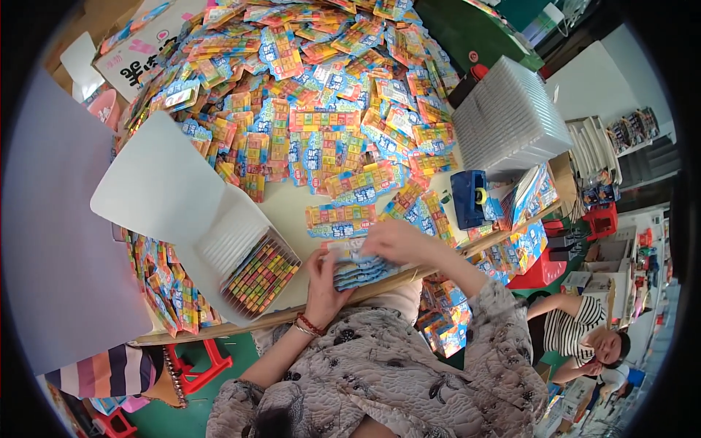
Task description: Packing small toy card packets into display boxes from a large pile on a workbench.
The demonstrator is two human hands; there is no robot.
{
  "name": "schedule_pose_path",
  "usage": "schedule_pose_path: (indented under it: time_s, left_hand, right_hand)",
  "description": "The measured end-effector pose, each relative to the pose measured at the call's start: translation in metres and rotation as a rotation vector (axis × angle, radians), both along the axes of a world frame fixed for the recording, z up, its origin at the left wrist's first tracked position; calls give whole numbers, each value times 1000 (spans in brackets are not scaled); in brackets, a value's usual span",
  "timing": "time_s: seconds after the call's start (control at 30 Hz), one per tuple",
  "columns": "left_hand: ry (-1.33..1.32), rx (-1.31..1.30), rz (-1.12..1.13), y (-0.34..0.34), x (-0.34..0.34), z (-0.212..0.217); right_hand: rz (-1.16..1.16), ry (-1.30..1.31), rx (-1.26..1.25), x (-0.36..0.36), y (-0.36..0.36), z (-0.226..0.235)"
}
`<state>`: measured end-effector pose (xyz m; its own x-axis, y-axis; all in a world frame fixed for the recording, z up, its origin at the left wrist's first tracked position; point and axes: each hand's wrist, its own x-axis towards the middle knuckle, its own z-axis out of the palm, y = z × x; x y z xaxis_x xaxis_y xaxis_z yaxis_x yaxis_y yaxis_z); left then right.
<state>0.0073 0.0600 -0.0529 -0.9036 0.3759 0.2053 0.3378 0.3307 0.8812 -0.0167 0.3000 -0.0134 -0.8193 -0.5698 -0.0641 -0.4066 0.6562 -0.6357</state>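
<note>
At the table's near edge, a small stack of flat packets (359, 273) with wavy blue edges lies between my two hands. My left hand (326, 287) is closed round the left side of this stack, thumb toward its near edge. Over the stack's far right part is my right hand (395, 241), its fingers curled down and slightly blurred; whatever they pinch is hidden. A single orange and blue packet (339, 218) lies flat just beyond the hands. To the left stands a white lidded box (207, 271), lid tipped back, with rows of upright packets (264, 279) filling its near right part.
A large heap of loose packets (321, 109) covers the far table. Stacked clear plastic trays (511, 109) stand at right, by a blue tape dispenser (469, 199). More packets (444, 314) lie below the wooden table edge (511, 232). A person in stripes (577, 328) is at right.
</note>
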Motion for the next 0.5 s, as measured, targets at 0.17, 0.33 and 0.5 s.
schedule_pose_path:
  time_s: [0.17, 0.33, 0.5]
  left_hand:
    - [258, -346, -74, 6, -9, 16]
    - [139, -241, -245, 5, -20, 4]
    - [39, -98, -254, 2, -23, -1]
  right_hand:
    - [-313, 580, 282, -58, 24, 11]
    - [-290, 305, 354, -88, 43, 16]
    - [-456, -8, -40, -77, 50, 17]
